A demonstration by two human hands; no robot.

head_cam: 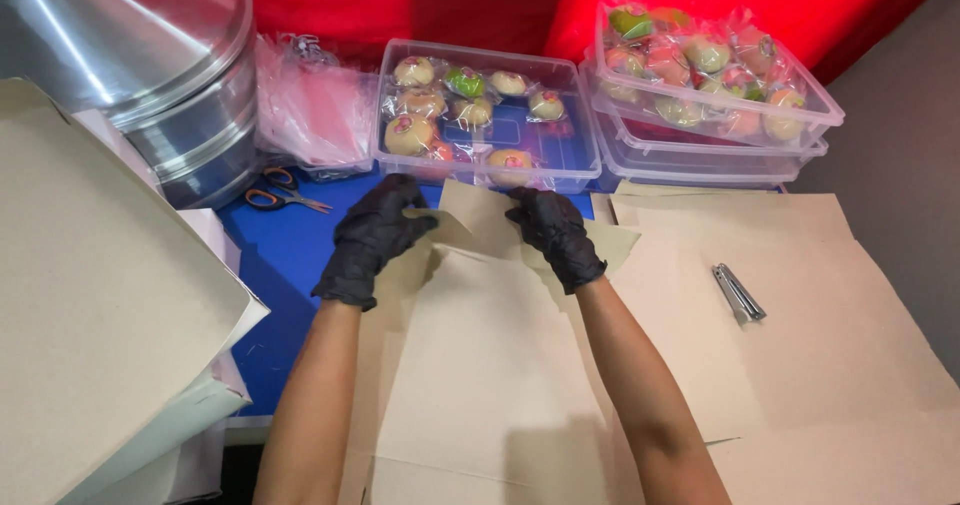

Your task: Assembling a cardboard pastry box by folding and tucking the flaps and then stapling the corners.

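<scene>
Hands in black gloves, left hand (pixel 372 237) and right hand (pixel 553 233), each pinch 1 flap edge of the flat brown cardboard box blank (pixel 490 365), folding it upright just before the clear plastic tray of wrapped buns (pixel 490 115).

Black gloves (pixel 375 235), tan cardboard (pixel 490 365), blue table (pixel 285 250), orange-handled scissors (pixel 280 195), red backdrop (pixel 480 5), silver steamer (pixel 150 55).

We count two gloved hands (pixel 375 235) at twelve o'clock, three plastic tubs (pixel 490 115), one pair of scissors (pixel 283 193), one stapler (pixel 738 292), one steamer (pixel 150 65).
</scene>
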